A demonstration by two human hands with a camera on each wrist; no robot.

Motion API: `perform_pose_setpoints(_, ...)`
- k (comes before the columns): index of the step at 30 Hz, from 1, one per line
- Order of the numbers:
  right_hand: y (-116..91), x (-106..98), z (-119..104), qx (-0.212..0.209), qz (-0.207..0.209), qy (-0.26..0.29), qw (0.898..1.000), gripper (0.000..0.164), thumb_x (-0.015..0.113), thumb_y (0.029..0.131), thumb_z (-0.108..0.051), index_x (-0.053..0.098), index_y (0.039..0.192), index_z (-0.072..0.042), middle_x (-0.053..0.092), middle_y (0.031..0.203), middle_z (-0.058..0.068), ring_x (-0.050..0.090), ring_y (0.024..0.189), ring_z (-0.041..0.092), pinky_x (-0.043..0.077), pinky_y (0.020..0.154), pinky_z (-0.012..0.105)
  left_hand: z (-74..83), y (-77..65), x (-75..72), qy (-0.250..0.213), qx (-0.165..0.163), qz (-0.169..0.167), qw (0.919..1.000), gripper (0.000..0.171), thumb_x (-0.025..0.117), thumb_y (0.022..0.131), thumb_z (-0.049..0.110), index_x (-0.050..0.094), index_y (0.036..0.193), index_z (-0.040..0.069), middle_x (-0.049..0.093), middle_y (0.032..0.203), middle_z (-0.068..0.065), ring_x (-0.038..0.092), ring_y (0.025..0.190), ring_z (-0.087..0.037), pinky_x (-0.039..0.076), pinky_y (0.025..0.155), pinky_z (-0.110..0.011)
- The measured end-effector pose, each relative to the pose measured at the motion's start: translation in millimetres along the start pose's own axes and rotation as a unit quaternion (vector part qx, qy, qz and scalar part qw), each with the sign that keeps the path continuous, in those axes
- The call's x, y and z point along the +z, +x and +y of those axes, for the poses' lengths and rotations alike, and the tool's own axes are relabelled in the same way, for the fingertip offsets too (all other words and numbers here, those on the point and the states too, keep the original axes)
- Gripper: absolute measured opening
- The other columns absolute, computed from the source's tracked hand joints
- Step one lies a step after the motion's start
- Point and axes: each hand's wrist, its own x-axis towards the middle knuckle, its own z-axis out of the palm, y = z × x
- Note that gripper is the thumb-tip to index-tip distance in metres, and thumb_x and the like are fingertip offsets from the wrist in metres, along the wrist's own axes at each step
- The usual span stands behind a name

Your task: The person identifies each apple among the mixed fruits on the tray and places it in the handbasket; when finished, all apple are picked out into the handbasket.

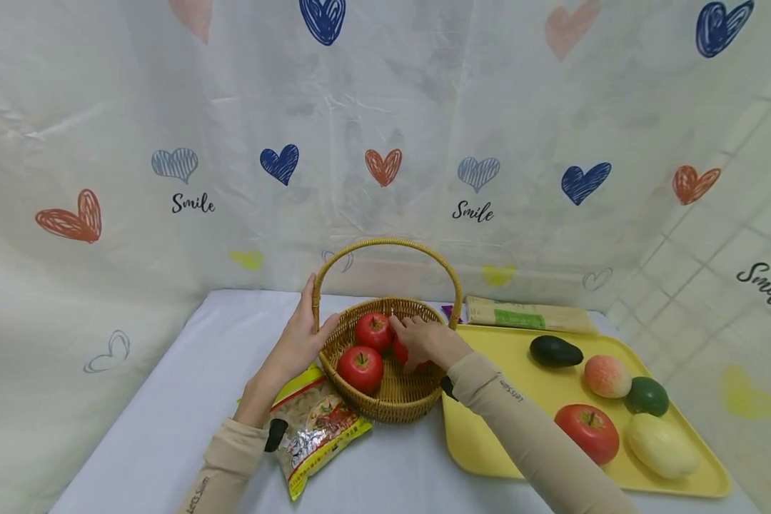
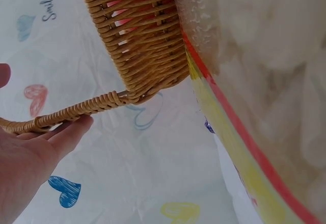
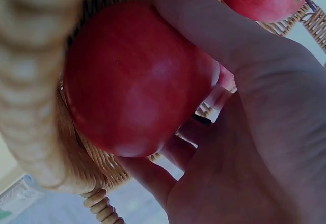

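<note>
- Right wrist view: an apple (image 3: 137,81) at ten o'clock, gripped by your right hand (image 3: 244,147).
- Your left hand (image 1: 299,341), thumb spread, touches the basket handle (image 1: 385,241).

Ridged woven wicker basket (image 1: 395,412), smooth glossy apples (image 1: 361,370), shiny plastic bag (image 1: 315,422), smooth tray (image 1: 485,444)

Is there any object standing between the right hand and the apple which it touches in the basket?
Nothing visible: the right hand holds the apple directly, and the basket handle is not between them.
</note>
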Motion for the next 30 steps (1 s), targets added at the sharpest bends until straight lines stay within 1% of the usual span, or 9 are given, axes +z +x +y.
perform_pose_setpoints(6, -1, 6, 1, 0.001, 0.008, 0.021, 1.0, 0.103, 0.083, 0.085, -0.044, 0.023, 0.161, -0.011, 0.041, 0.16, 0.015, 0.038, 0.151, 0.034, 0.039, 0.122, 0.049, -0.6, -1.6, 0.9, 0.0, -0.002, 0.001, 1.0, 0.094, 0.051, 0.105, 0.052, -0.016, 0.165, 0.023, -0.003, 0.174, -0.013, 0.009, 0.16, -0.041, 0.022, 0.126, -0.062)
perform_pose_setpoints(11, -1, 10, 4, -0.004, 0.022, 0.014, 1.0, 0.098, 0.081, 0.086, -0.047, 0.026, 0.159, -0.011, 0.043, 0.157, 0.015, 0.041, 0.149, 0.033, 0.039, 0.121, 0.048, 0.2, -1.3, 0.6, 0.003, -0.003, 0.003, 1.0, 0.093, 0.05, 0.105, 0.053, -0.015, 0.165, 0.025, -0.002, 0.174, -0.012, 0.01, 0.16, -0.04, 0.023, 0.126, -0.061)
perform_pose_setpoints(16, -7, 11, 7, -0.02, 0.036, 0.017, 0.999, 0.089, 0.077, 0.09, -0.045, 0.03, 0.157, -0.01, 0.043, 0.156, 0.017, 0.04, 0.148, 0.035, 0.04, 0.121, 0.049, 0.5, -1.5, 0.7, 0.003, -0.003, 0.004, 1.0, 0.094, 0.051, 0.105, 0.053, -0.015, 0.165, 0.024, -0.002, 0.174, -0.013, 0.009, 0.16, -0.04, 0.022, 0.126, -0.062)
perform_pose_setpoints(21, -21, 9, 10, -0.042, 0.07, 0.03, 0.996, 0.074, 0.072, 0.096, -0.039, 0.035, 0.153, -0.01, 0.042, 0.154, 0.018, 0.04, 0.145, 0.037, 0.042, 0.118, 0.051, 0.9, -0.2, 0.0, 0.009, 0.004, 0.004, 0.9999, 0.094, 0.05, 0.105, 0.053, -0.015, 0.165, 0.021, -0.001, 0.174, -0.015, 0.011, 0.16, -0.042, 0.022, 0.125, -0.062)
perform_pose_setpoints(26, -40, 15, 16, -0.077, 0.107, 0.055, 0.99, 0.067, 0.069, 0.099, -0.033, 0.038, 0.153, -0.008, 0.042, 0.156, 0.018, 0.039, 0.146, 0.039, 0.044, 0.115, 0.056, 1.8, -0.1, -3.1, -0.008, 0.003, 0.002, 1.0, 0.093, 0.051, 0.106, 0.05, -0.014, 0.165, 0.022, -0.002, 0.174, -0.015, 0.009, 0.16, -0.041, 0.021, 0.126, -0.062)
perform_pose_setpoints(28, -48, 20, 20, -0.098, 0.129, 0.069, 0.984, 0.063, 0.068, 0.1, -0.031, 0.041, 0.151, -0.006, 0.046, 0.153, 0.018, 0.043, 0.144, 0.039, 0.046, 0.113, 0.056, 2.1, -0.2, -3.5, -0.013, 0.003, -0.001, 0.9999, 0.093, 0.051, 0.106, 0.05, -0.014, 0.165, 0.022, -0.003, 0.174, -0.015, 0.008, 0.16, -0.042, 0.02, 0.126, -0.063)
perform_pose_setpoints(30, -56, 26, 24, -0.113, 0.155, 0.09, 0.977, 0.058, 0.067, 0.101, -0.028, 0.045, 0.149, -0.005, 0.052, 0.148, 0.018, 0.049, 0.139, 0.037, 0.048, 0.111, 0.055, 2.6, 0.0, -3.4, -0.015, 0.003, -0.003, 0.9999, 0.093, 0.051, 0.106, 0.051, -0.014, 0.165, 0.022, -0.003, 0.174, -0.015, 0.008, 0.16, -0.041, 0.02, 0.126, -0.062)
